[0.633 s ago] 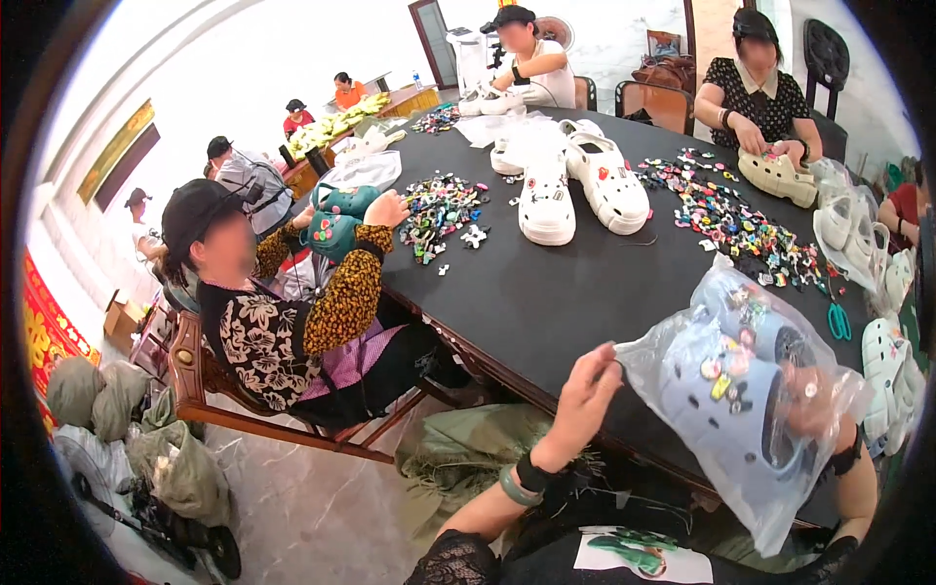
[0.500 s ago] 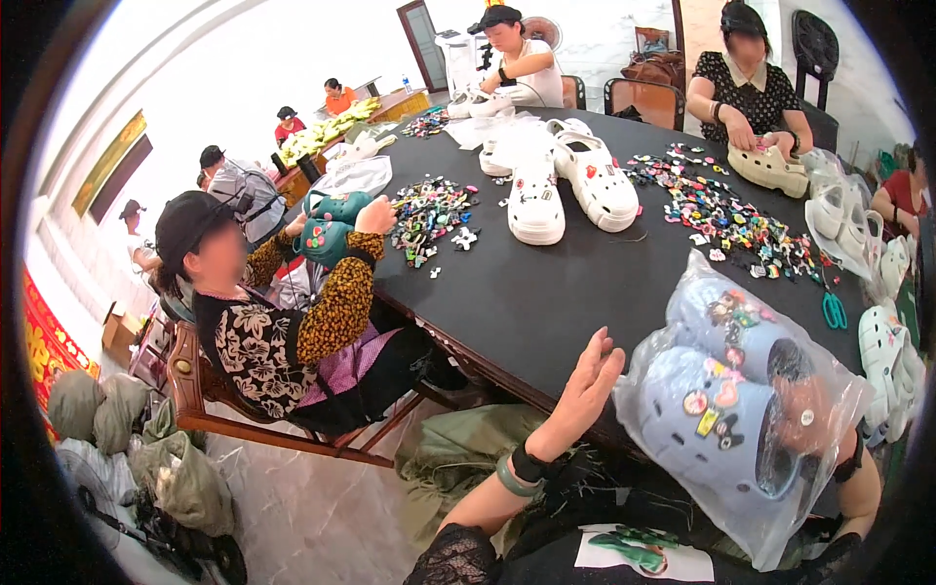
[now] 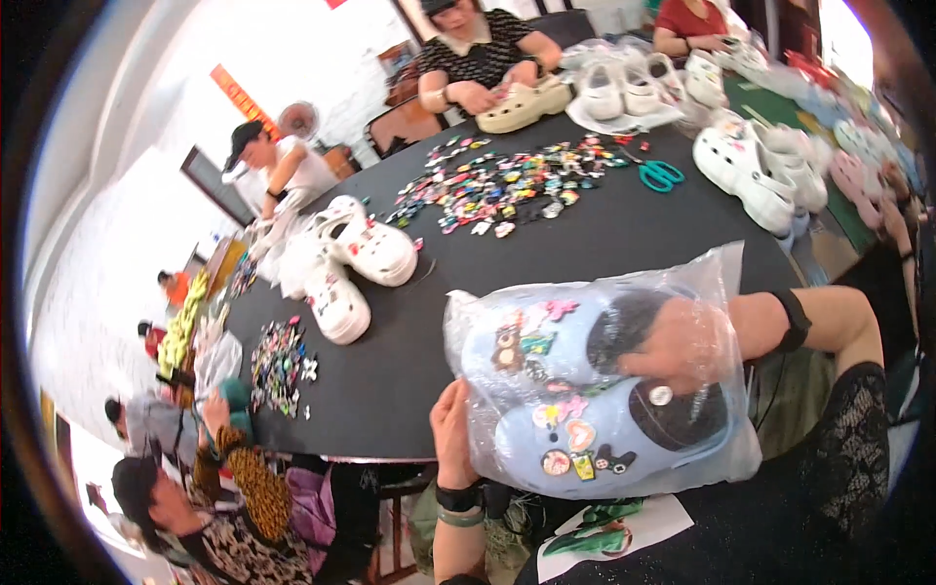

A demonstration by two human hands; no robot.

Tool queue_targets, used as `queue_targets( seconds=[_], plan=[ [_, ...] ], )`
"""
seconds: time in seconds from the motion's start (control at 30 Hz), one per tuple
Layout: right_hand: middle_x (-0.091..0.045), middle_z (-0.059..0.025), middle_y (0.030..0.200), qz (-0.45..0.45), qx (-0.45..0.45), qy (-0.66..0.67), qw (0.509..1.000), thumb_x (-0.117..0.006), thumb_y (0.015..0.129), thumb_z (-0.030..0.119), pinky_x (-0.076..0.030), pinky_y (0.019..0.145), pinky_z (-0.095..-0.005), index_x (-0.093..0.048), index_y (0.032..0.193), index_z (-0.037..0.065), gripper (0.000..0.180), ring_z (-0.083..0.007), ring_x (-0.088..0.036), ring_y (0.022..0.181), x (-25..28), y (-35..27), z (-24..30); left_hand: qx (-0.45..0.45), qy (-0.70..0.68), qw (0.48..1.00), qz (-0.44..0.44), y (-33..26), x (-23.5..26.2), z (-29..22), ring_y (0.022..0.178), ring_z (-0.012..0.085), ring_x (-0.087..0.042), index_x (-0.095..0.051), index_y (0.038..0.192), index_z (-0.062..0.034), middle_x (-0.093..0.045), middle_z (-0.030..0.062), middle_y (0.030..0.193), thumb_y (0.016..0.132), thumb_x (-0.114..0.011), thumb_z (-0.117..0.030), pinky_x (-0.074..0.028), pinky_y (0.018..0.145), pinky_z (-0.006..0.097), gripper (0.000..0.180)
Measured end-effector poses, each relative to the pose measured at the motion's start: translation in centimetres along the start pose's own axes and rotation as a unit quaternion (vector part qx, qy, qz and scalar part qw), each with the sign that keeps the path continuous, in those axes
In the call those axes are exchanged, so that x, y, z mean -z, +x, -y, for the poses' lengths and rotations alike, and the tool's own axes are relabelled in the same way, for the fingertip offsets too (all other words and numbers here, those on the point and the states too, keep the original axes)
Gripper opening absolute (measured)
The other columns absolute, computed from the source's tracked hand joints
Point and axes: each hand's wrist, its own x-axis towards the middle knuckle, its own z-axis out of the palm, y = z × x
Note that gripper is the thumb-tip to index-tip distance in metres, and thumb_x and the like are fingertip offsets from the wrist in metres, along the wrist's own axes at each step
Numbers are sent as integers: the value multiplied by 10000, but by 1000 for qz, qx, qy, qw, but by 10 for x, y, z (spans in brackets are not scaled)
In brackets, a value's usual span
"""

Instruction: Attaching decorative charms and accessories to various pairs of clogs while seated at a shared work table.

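Ahead, scissors (image 3: 661,176) and charms (image 3: 517,183); right grip (image 3: 680,343) clamped on bagged clogs (image 3: 603,392), left grip (image 3: 452,431) unclear

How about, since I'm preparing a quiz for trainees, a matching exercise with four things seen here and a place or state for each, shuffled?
Column one:
1. Scissors
2. Light blue clogs
3. Cream clog
4. Left hand

Column two:
A. In a co-worker's hands
B. At the left edge of the clear bag
C. Teal-handled, lying on the black table
D. Inside the clear bag

Pairs: 1-C, 2-D, 3-A, 4-B
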Motion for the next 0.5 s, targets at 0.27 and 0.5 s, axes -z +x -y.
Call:
queue_targets(
  seconds=[0.27,0.5],
  plan=[
    [-600,-127,655,38,23,1,999,-607,744,191,-473,527,-435,-493,1016,18,342,-334,-632,649,10,-51,0,-93,3,995,-22,21,8,-15,703,109,-604,-577,976,11,-639,60,881,961,-511,-198,-498,618,246,220],
    [-591,-113,624,37,83,-9,996,-597,723,140,-486,489,-412,-531,971,39,276,-312,-638,610,0,-49,-15,-20,-47,997,56,17,-23,-32,935,174,-620,-500,1233,22,-614,113,1102,984,-418,-366,-508,804,295,468]
  ],
)
